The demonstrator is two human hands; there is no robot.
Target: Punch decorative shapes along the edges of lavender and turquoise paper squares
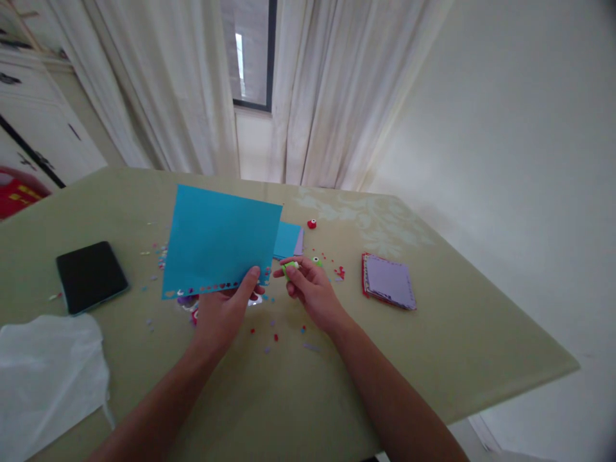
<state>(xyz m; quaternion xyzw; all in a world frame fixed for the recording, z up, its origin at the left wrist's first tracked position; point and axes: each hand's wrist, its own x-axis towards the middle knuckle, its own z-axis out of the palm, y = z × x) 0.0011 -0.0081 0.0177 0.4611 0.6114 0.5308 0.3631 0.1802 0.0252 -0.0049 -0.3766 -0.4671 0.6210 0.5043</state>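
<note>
A sheet of blue paper (224, 237) is held up over the table by my left hand (228, 314), thumb on its front near the lower right corner. Small cut-out holes run along its bottom edge and reach the lower right corner. My right hand (312, 292) is closed on a small green craft punch (290, 268), just right of that corner and apart from the sheet. Behind my right hand lies another small green object (316, 261) with an eye-like spot. Several purple and red items under the sheet are mostly hidden.
More blue sheets (287, 239) lie behind. A red eyed punch (312, 223) sits farther back. To the right is a stack of purple and red paper (389, 282). Paper bits (340, 273) are scattered around. A black tablet (91, 276) and a white bag (52, 378) lie left.
</note>
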